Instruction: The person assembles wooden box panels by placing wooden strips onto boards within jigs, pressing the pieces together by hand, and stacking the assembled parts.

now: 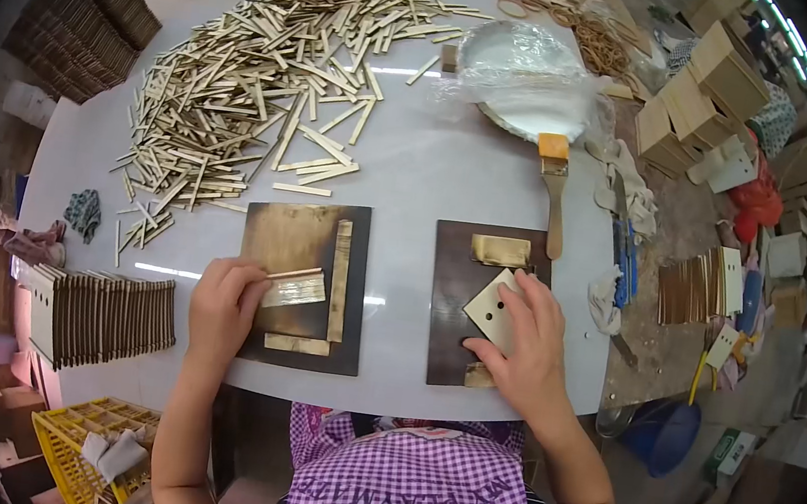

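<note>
My left hand point(226, 301) is closed in a pinch on a thin wooden strip point(298, 273), held over the left dark board point(261, 235). A shiny, pale patch lies just below the strip; I cannot tell whether it is wet glue. Pale strips point(340, 279) run along that board's right and lower edges. Over the right dark board point(441, 357), my right hand point(528, 343) grips a pale square wooden plate point(486, 308) with dark round holes, turned cornerwise. The thumb is at its lower edge and the fingers at its upper right. A brassy patch point(501, 251) shows above the plate.
A large heap of wooden strips point(243, 81) covers the back left. A brush point(553, 185) lies before a plastic-covered bowl of white material point(532, 112). Stacked plates point(108, 317) stand at left, more plates point(691, 289) at right. Blue-handled tools point(623, 249) and rags lie rightward.
</note>
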The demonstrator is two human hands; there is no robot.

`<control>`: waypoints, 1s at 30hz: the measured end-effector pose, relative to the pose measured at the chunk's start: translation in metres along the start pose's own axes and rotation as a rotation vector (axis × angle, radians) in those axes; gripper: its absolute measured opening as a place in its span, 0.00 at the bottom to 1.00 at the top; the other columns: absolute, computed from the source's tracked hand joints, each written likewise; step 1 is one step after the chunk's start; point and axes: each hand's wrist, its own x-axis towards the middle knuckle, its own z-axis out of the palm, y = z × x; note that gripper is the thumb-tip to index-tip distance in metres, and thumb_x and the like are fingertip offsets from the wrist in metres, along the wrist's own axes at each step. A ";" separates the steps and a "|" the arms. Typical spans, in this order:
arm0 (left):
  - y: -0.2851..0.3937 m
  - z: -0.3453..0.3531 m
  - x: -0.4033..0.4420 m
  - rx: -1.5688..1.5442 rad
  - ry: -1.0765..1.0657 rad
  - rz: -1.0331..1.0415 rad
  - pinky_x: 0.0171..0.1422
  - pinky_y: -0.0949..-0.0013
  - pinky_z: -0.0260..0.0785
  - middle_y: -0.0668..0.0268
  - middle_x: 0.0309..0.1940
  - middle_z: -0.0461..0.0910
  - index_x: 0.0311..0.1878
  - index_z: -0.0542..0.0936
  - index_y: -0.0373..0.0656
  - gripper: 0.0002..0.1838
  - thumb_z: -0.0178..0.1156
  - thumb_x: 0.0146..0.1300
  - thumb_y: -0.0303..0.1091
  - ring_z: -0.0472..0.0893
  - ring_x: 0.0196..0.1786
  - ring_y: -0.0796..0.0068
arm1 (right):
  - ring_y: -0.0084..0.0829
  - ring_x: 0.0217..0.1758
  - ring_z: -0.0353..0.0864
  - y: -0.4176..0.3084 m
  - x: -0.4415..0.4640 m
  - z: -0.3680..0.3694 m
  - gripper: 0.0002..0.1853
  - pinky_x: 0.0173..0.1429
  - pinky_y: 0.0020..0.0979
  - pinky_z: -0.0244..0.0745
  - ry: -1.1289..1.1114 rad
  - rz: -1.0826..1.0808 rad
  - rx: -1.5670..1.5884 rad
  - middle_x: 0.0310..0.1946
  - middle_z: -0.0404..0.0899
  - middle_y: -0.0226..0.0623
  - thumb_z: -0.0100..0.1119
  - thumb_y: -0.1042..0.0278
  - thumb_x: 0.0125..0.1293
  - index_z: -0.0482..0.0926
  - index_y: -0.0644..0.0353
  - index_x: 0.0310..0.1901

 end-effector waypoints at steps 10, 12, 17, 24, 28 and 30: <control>-0.006 0.009 -0.007 0.091 0.064 0.096 0.43 0.59 0.77 0.57 0.39 0.84 0.43 0.82 0.38 0.10 0.71 0.58 0.21 0.83 0.40 0.54 | 0.53 0.68 0.71 0.007 -0.016 -0.024 0.36 0.70 0.48 0.69 -0.049 0.110 0.029 0.68 0.70 0.51 0.82 0.64 0.50 0.78 0.65 0.61; -0.005 0.011 -0.005 0.106 0.093 0.068 0.43 0.60 0.77 0.56 0.39 0.83 0.43 0.82 0.37 0.10 0.71 0.59 0.21 0.83 0.40 0.54 | 0.53 0.66 0.71 0.009 -0.018 -0.022 0.35 0.68 0.47 0.71 -0.037 0.096 0.015 0.67 0.71 0.51 0.82 0.64 0.50 0.79 0.66 0.59; 0.007 0.008 -0.001 0.127 0.107 0.100 0.46 0.64 0.77 0.57 0.41 0.82 0.45 0.83 0.37 0.11 0.71 0.60 0.19 0.83 0.42 0.58 | 0.53 0.65 0.72 0.000 -0.015 -0.018 0.34 0.67 0.47 0.72 -0.021 0.102 0.012 0.67 0.71 0.51 0.82 0.65 0.50 0.79 0.67 0.59; 0.088 0.045 0.002 -0.239 0.159 -0.036 0.50 0.64 0.77 0.56 0.44 0.83 0.44 0.82 0.37 0.10 0.68 0.59 0.17 0.84 0.45 0.58 | 0.53 0.66 0.72 -0.001 -0.013 -0.015 0.32 0.68 0.47 0.72 -0.014 0.115 0.190 0.67 0.71 0.51 0.80 0.68 0.52 0.78 0.67 0.60; 0.120 0.070 0.001 -0.568 -0.122 -0.097 0.56 0.64 0.78 0.54 0.52 0.83 0.46 0.83 0.37 0.10 0.67 0.61 0.18 0.84 0.53 0.58 | 0.53 0.67 0.72 0.009 -0.014 -0.026 0.30 0.69 0.48 0.71 -0.039 0.083 0.113 0.67 0.73 0.49 0.78 0.70 0.53 0.79 0.66 0.59; 0.131 0.080 0.002 -0.708 -0.224 -0.143 0.59 0.64 0.78 0.54 0.56 0.83 0.46 0.82 0.37 0.10 0.66 0.62 0.18 0.85 0.56 0.59 | 0.53 0.68 0.72 0.013 -0.016 -0.027 0.29 0.70 0.48 0.71 -0.041 0.081 0.115 0.66 0.73 0.48 0.78 0.70 0.53 0.80 0.66 0.58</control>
